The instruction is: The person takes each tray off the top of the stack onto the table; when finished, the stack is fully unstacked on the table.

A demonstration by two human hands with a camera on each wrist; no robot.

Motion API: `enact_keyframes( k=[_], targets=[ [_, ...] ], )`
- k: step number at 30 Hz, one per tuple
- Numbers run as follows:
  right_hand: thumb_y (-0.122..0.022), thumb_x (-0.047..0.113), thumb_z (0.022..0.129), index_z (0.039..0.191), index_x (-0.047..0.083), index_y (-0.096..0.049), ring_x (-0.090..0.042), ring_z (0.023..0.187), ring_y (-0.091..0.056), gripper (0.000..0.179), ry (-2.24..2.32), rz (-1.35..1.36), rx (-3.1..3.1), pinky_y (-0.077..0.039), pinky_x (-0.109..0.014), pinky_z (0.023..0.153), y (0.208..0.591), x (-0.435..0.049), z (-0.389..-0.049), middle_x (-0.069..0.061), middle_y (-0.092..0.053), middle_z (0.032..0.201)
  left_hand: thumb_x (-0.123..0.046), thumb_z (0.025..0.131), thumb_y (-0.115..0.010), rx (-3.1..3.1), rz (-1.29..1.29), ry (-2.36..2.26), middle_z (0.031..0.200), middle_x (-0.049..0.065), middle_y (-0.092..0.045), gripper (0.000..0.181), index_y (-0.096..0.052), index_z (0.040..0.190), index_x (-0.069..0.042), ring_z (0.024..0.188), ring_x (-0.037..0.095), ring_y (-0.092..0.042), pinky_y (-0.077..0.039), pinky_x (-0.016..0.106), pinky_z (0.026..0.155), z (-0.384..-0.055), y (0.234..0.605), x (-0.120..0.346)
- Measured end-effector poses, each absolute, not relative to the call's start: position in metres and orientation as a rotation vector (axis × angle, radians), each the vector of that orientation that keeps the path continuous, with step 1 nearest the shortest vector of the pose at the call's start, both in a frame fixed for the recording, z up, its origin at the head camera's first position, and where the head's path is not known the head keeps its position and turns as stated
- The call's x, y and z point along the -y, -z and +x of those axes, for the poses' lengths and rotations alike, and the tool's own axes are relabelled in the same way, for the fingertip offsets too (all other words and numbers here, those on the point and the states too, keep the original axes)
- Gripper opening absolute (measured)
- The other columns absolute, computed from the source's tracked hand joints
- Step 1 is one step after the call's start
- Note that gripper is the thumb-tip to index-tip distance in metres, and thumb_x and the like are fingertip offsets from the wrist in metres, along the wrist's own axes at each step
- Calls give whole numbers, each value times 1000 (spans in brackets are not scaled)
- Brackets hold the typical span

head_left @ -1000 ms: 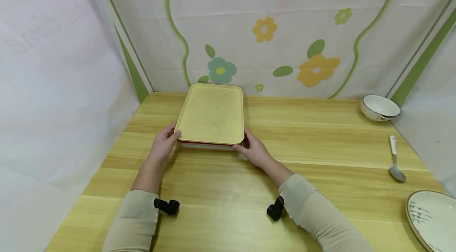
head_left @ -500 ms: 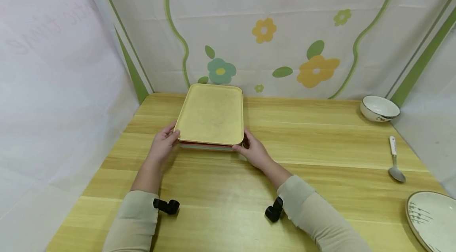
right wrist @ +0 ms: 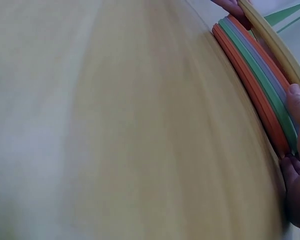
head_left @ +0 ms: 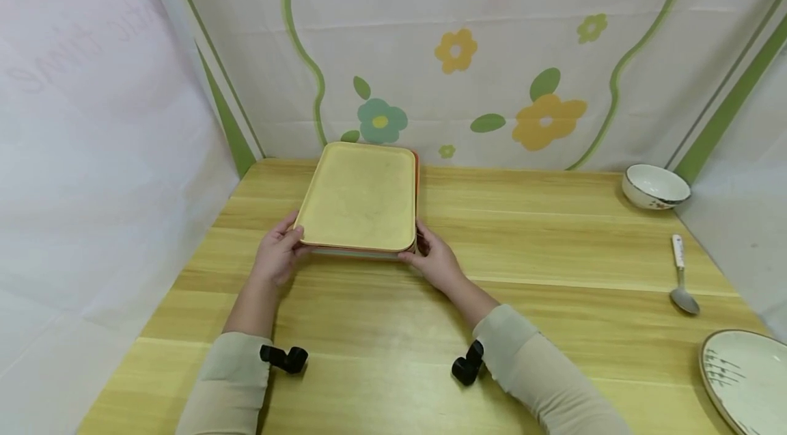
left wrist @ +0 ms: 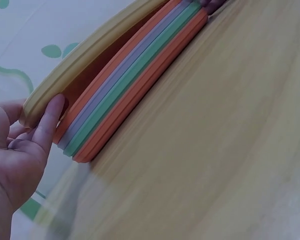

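Observation:
A stack of rectangular trays stands at the back left of the table. On top is a yellow tray (head_left: 356, 196); below it come an upper orange tray (left wrist: 112, 75), a purple tray (left wrist: 124, 78), a green tray (left wrist: 135, 79) and a lower orange tray (left wrist: 146, 88). My left hand (head_left: 275, 254) pinches the yellow tray at its near left corner, where a gap shows beneath it. At the near right corner my right hand (head_left: 439, 263) grips the stack, thumb on the front edges and fingers round the side, partly hidden.
Along the right side of the wooden table (head_left: 381, 346) lie a white bowl (head_left: 656, 186), a spoon (head_left: 681, 278) with a white handle, and a plate (head_left: 753, 373). A flower-printed cloth (head_left: 424, 5) hangs right behind the stack.
The yellow tray has shifted slightly left with my left hand, so a red-orange rim now shows along its right side. My right hand has moved a little left.

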State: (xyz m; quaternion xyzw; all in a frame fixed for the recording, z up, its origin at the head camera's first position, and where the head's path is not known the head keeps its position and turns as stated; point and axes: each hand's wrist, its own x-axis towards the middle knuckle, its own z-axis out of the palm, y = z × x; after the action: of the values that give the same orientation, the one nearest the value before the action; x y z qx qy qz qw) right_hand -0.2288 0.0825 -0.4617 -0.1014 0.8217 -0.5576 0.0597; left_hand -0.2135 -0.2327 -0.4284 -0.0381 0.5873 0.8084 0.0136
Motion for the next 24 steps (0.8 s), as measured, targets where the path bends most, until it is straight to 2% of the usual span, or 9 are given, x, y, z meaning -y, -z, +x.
enact_keyframes(
  k=[8,11,15,24],
  targets=[
    [-78,33,83,155,17,-29,-31,135,-48,89,1685,-276,-2490,-40,-43,113,463,-81,-229,-14,-49,148,-4,103,-45,-1665,-101,-2698,103,-9,-73,55,-22,152,0,87,7,-71,-59,21,76,-207,422,248],
    [-78,33,83,155,15,-28,-33,134,-49,89,1686,-292,-2496,-41,-44,113,464,-80,-229,-16,-48,148,-2,101,-47,-1554,-77,-2793,102,-3,-74,44,-43,145,-6,85,10,-72,-60,24,74,-204,422,260],
    [-77,36,84,155,16,-28,-33,134,-49,88,1678,-291,-2493,-41,-44,112,464,-78,-228,-16,-48,148,-2,101,-47,-1452,-2,-2881,102,2,-74,31,-65,122,-14,84,13,-73,-61,26,73,-200,423,277],
    [-75,37,85,155,16,-28,-33,135,-48,87,1670,-297,-2494,-41,-46,112,462,-77,-229,-16,-47,149,-3,102,-46,-1470,47,-2957,99,3,-75,30,-69,119,-11,82,13,-72,-61,27,70,-194,417,315]
  ],
)
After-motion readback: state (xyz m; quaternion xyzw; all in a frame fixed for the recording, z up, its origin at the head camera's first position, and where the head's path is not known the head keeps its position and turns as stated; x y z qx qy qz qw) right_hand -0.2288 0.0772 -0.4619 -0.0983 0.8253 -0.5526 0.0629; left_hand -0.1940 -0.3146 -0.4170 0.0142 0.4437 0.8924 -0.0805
